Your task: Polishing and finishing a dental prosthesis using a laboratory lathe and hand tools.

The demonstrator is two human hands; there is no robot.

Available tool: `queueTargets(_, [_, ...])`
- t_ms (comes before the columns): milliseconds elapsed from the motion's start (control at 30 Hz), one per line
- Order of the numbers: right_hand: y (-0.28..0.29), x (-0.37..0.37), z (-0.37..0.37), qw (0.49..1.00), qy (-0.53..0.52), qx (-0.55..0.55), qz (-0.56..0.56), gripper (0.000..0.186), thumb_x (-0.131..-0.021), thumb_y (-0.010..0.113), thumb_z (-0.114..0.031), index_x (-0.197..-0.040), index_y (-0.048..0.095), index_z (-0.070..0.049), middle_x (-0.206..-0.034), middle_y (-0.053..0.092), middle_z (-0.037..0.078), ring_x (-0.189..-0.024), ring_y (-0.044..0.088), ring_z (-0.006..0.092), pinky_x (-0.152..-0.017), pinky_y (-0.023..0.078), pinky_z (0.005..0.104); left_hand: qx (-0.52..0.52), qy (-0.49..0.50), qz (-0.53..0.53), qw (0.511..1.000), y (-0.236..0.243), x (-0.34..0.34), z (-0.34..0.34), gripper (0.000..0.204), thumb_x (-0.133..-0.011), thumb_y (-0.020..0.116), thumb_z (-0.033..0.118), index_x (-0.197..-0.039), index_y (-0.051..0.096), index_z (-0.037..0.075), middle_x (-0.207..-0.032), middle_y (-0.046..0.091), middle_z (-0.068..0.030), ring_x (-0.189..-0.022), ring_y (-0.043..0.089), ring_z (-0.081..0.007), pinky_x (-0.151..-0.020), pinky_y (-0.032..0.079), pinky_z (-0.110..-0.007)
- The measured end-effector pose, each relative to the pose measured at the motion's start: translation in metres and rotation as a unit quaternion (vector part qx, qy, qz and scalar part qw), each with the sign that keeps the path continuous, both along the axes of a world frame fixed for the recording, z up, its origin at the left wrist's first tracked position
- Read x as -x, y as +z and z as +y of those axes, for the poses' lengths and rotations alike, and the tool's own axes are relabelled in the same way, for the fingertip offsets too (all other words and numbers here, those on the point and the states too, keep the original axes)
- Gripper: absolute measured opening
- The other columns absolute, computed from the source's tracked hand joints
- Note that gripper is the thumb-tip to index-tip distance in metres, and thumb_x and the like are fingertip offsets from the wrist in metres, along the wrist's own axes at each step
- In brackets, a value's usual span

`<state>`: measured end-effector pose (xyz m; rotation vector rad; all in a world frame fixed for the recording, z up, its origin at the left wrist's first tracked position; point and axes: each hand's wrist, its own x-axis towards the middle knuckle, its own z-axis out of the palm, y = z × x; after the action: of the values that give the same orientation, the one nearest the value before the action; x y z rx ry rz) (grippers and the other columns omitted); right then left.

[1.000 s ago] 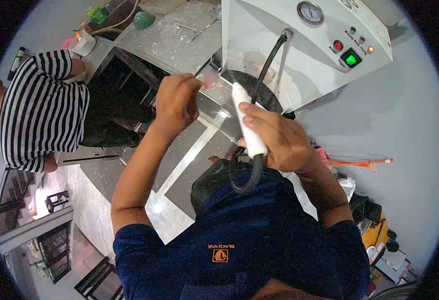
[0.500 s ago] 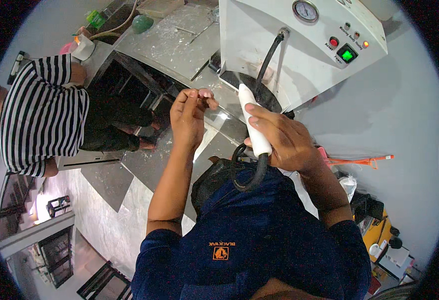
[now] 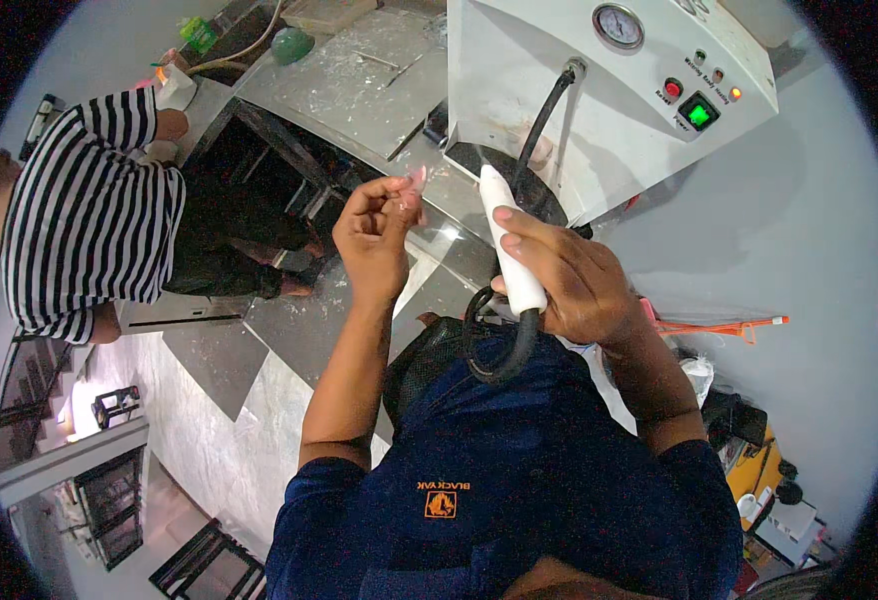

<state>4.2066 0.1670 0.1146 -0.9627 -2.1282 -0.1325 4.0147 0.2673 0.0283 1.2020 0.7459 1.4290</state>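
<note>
In my right hand (image 3: 569, 270) is a white tapered steam handpiece (image 3: 511, 240), its tip up and a little to the left. From its lower end a black hose (image 3: 504, 365) loops beneath. My left hand (image 3: 377, 235) is closed, pinching a small glossy pink piece (image 3: 414, 185) between thumb and fingers, apart from the handpiece's tip. The fingers partly cover it, so its exact kind cannot be told. Faint whitish mist shows near the tip. Beyond both hands stands a white steam machine (image 3: 519, 80) with a pressure gauge (image 3: 619, 26).
A lit green switch (image 3: 699, 111) and a red button (image 3: 672, 89) sit on the machine's front. A bench (image 3: 344, 75) with white residue lies at the far left. At left sits a person in a striped shirt (image 3: 94, 220). An orange-handled item (image 3: 724, 327) is at right.
My left hand has turned, showing the pink piece more upright and from another side. My right hand and the handpiece have barely shifted. The person at left has moved slightly.
</note>
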Motion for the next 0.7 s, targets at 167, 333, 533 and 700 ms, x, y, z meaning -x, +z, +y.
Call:
queueTargets(167, [0.003,0.002,-0.001,1.0,0.004,0.007,-0.001,0.043,-0.077,0.071,-0.008,-0.115,0.056,0.003,-0.124,0.06,0.019,-0.103,0.066,0.0279,-0.079,0.057,0.0327,0.006,0.02,-0.043,0.999,0.004,-0.001,0.003,0.013,-0.096,0.058,0.005,-0.101,0.058,-0.006,-0.084,0.066,-0.0124,-0.061,0.057,-0.0125,-0.057,0.047,-0.024])
queueTargets(333, [0.003,0.003,0.003,0.999,0.037,-0.013,-0.006,0.042,-0.077,0.069,-0.009,-0.115,0.057,0.004,-0.125,0.059,0.02,-0.101,0.066,0.0279,-0.08,0.057,0.0329,0.084,-0.014,-0.146,0.986,0.006,-0.013,0.003,0.014,-0.096,0.058,0.007,-0.1,0.057,-0.006,-0.085,0.067,-0.0151,-0.057,0.056,-0.0142,-0.054,0.046,-0.026])
queueTargets(533, [0.0,0.004,0.008,0.997,0.064,-0.019,-0.044,0.04,-0.078,0.066,-0.008,-0.114,0.057,0.008,-0.125,0.059,0.023,-0.095,0.067,0.0276,-0.079,0.057,0.033,0.273,-0.086,-0.243,0.927,0.013,-0.024,0.003,0.016,-0.097,0.053,0.011,-0.089,0.056,-0.002,-0.074,0.063,-0.0115,-0.047,0.048,-0.0135,-0.05,0.039,-0.024])
queueTargets(700, [-0.004,0.002,0.009,0.997,0.059,-0.011,-0.041,0.037,-0.079,0.065,-0.007,-0.111,0.058,0.01,-0.124,0.059,0.025,-0.092,0.068,0.0277,-0.076,0.058,0.032,0.29,-0.126,-0.292,0.903,0.014,-0.028,0.006,0.017,-0.097,0.052,0.011,-0.087,0.056,-0.002,-0.072,0.061,-0.01,-0.045,0.043,-0.0117,-0.048,0.037,-0.024])
